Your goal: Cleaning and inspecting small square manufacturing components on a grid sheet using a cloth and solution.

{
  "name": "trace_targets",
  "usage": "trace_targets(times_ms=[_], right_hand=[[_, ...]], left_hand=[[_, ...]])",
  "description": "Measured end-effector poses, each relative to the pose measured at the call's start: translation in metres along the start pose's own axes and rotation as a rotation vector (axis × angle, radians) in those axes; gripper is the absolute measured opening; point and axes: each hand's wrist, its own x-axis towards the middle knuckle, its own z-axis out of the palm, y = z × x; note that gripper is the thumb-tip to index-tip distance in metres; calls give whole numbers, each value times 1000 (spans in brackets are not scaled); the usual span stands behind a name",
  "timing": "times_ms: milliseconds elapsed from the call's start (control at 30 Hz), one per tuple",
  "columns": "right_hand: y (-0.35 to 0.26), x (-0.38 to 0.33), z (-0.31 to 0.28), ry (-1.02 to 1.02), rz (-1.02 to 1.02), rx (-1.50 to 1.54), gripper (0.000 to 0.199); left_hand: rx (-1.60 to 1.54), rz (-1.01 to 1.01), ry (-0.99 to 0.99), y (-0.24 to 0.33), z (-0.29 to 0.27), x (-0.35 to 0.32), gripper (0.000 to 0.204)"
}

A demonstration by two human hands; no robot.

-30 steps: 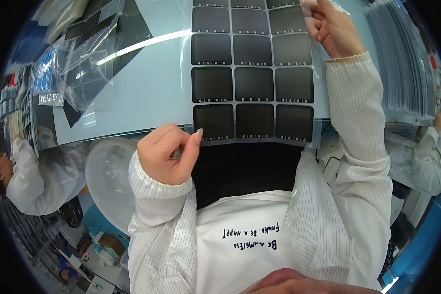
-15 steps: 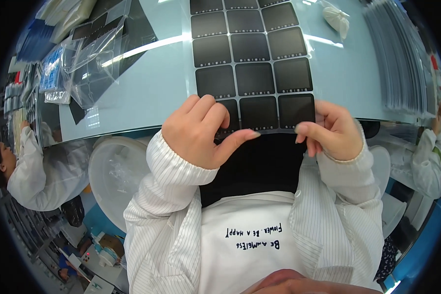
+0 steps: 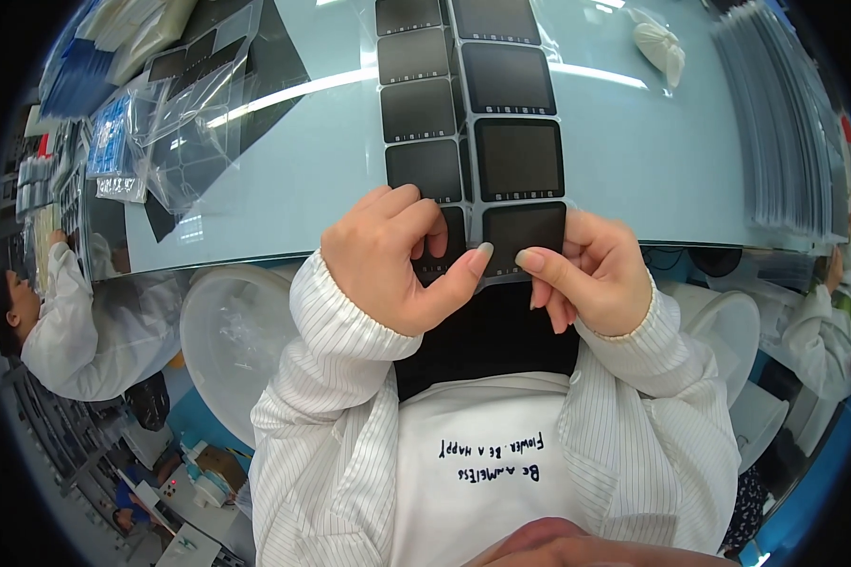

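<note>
A long sheet of dark rectangular panels [image 3: 519,159] with pale borders lies lengthwise over the near table edge. It is creased along its length: the left column is on the table and the right part stands raised or folded inward, so part of it is hidden. My right hand [image 3: 598,274] pinches the sheet's near right corner between thumb and fingers. My left hand [image 3: 388,260] is at the near left panel, its curled fingers on top and its thumb by the near edge at the crease.
Clear plastic sleeves [image 3: 194,142] and a blue-and-white packet [image 3: 113,137] lie at the left. A tied white bag [image 3: 659,49] and a tall stack of clear sheets [image 3: 775,123] are at the right. White round tubs [image 3: 241,345] stand below the table edge. Another person sits far left.
My right hand has moved left and slightly nearer, bringing the sheet's right side inward. The flat three-column sheet now shows two columns with a crease between. My left hand has barely moved.
</note>
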Motion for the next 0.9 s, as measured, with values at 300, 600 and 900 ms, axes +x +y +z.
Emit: trace_targets(times_ms=[300, 600, 900], right_hand=[[21, -31, -26, 165, 113, 76, 17], [24, -39, -39, 108, 152, 124, 15], [23, -48, -37, -9, 261, 0, 12]], left_hand=[[-172, 100, 55, -20, 1, -5, 22], [-632, 71, -112, -42, -26, -28, 22], [-599, -108, -634, -106, -71, -89, 31]])
